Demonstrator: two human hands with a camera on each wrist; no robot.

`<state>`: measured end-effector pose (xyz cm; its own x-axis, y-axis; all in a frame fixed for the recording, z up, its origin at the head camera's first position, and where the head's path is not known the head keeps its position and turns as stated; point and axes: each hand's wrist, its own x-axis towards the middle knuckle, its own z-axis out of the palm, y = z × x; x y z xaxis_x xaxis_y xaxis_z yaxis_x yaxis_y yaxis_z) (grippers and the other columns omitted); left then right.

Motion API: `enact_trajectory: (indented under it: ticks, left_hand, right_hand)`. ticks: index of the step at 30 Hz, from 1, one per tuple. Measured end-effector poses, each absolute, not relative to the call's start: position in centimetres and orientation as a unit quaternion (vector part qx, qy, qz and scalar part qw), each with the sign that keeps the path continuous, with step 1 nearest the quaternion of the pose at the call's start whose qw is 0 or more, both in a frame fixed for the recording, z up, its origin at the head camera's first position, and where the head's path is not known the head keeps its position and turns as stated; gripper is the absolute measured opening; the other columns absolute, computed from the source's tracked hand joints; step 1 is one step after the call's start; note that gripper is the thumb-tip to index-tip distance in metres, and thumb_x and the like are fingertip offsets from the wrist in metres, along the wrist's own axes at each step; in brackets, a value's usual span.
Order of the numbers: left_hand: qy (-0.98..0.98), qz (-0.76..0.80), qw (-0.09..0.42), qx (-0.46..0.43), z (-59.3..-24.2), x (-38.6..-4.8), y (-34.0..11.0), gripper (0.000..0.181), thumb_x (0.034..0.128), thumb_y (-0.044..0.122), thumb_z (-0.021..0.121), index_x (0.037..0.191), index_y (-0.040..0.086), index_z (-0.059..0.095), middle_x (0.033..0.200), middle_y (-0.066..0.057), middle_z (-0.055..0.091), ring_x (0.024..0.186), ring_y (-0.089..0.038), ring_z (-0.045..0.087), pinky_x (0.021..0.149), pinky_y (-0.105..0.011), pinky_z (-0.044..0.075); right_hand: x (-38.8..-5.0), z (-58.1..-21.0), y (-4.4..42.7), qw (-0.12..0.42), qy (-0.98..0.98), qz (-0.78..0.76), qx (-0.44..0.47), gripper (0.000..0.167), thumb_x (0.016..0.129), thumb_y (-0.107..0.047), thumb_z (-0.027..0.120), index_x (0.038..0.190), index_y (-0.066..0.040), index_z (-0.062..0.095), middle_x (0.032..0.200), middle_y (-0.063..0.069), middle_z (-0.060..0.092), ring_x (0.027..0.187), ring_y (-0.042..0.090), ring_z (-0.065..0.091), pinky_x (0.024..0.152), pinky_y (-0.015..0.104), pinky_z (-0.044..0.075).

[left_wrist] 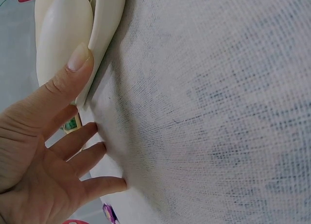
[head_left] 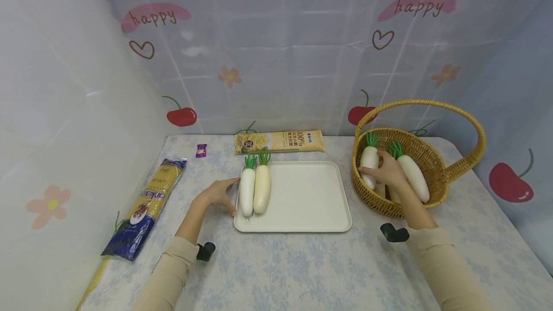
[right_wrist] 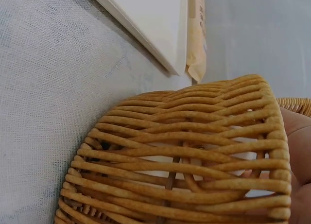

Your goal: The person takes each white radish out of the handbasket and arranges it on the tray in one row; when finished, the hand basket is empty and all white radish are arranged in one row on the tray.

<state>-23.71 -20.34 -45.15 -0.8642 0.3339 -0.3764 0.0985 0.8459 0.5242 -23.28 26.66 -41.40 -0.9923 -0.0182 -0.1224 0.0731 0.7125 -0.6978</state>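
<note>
Two white radishes with green tops lie side by side on the left part of a white tray [head_left: 306, 196]: a whiter one [head_left: 247, 191] and a creamier one [head_left: 262, 188]. My left hand [head_left: 217, 196] rests at the tray's left edge, fingers spread, holding nothing; in the left wrist view the hand [left_wrist: 53, 151] has its thumb by the radishes [left_wrist: 65, 34]. Inside the wicker basket [head_left: 376, 203], my right hand [head_left: 390, 172] grips a white radish [head_left: 369, 160]. Another radish [head_left: 414, 176] lies to its right. The basket's side [right_wrist: 194, 151] hides most of the right hand [right_wrist: 299, 151].
A yellow noodle packet [head_left: 281, 141] lies behind the tray. A blue and yellow pasta packet [head_left: 147, 205] lies at the left, with a small purple packet [head_left: 201, 150] near its top end. The basket's tall handle [head_left: 477, 133] arches over it. A patterned curtain hangs behind.
</note>
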Motion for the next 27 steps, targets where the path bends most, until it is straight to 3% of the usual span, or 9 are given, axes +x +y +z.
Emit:
enact_trajectory:
  ticks: [5,12,15,22,27]
  left_hand:
    - [0.931,0.254,0.234,0.115,-45.1,-23.7,-20.3,0.109,0.0551,0.018,0.091,0.146,0.006,0.033,0.146,-0.024,0.034,0.135,-0.043,0.029,0.106,-0.058,0.03]
    - [0.931,0.257,0.234,0.113,-45.0,-23.7,-20.3,0.109,0.0551,0.017,0.091,0.146,0.005,0.033,0.146,-0.025,0.034,0.135,-0.043,0.028,0.106,-0.058,0.03]
    - [0.931,0.257,0.234,0.111,-45.0,-23.7,-20.3,0.108,0.0551,0.017,0.091,0.146,0.005,0.034,0.146,-0.024,0.034,0.135,-0.043,0.028,0.107,-0.057,0.03]
    - [0.932,0.253,0.236,0.109,-44.9,-23.7,-20.2,0.108,0.0555,0.016,0.091,0.146,0.005,0.033,0.146,-0.025,0.034,0.135,-0.043,0.028,0.107,-0.057,0.03]
    - [0.931,0.257,0.237,0.103,-44.9,-23.6,-20.2,0.109,0.0553,0.017,0.091,0.146,0.006,0.033,0.147,-0.024,0.034,0.135,-0.042,0.028,0.107,-0.057,0.029]
  right_hand:
    - [-23.4,-41.4,26.4,0.041,0.931,-0.36,0.027,0.088,0.086,-0.031,0.066,0.142,0.016,0.017,0.11,0.038,0.05,0.068,0.029,0.061,0.056,0.032,0.052]
    - [-23.4,-41.3,27.0,0.086,0.891,-0.441,0.064,0.086,0.09,-0.029,0.061,0.147,0.01,0.008,0.129,0.04,0.037,0.102,0.041,0.054,0.064,0.029,0.054]
    - [-23.4,-41.3,27.5,0.109,0.865,-0.482,0.087,0.088,0.092,-0.031,0.059,0.149,0.005,0.002,0.137,0.039,0.03,0.102,0.034,0.053,0.065,0.025,0.052]
    - [-22.9,-41.2,28.4,0.128,0.846,-0.51,0.093,0.09,0.092,-0.036,0.057,0.15,-0.001,-0.001,0.143,0.037,0.023,0.08,0.011,0.055,0.066,0.026,0.052]
    - [-22.4,-41.0,28.6,0.113,0.837,-0.528,0.092,0.089,0.092,-0.038,0.055,0.15,0.001,-0.001,0.145,0.038,0.016,0.101,0.027,0.055,0.072,0.025,0.053]
